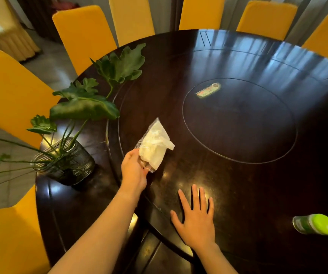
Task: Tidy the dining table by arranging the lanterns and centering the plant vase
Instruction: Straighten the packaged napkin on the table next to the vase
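Note:
A dark ribbed glass plant vase [68, 165] with long green leaves [86, 107] stands near the left edge of the round dark table [228, 180]. My left hand [134, 171] grips a clear plastic packet holding something white [154, 145], just right of the vase, over the turntable ring. My right hand [195, 218] rests flat on the table near the front, fingers spread, holding nothing. No lanterns are in view.
A bottle with a lime-green cap [315, 224] lies at the right front. A small label [208, 90] sits on the inner disc [238, 123]. Yellow-covered chairs [84, 34] ring the table's far and left sides.

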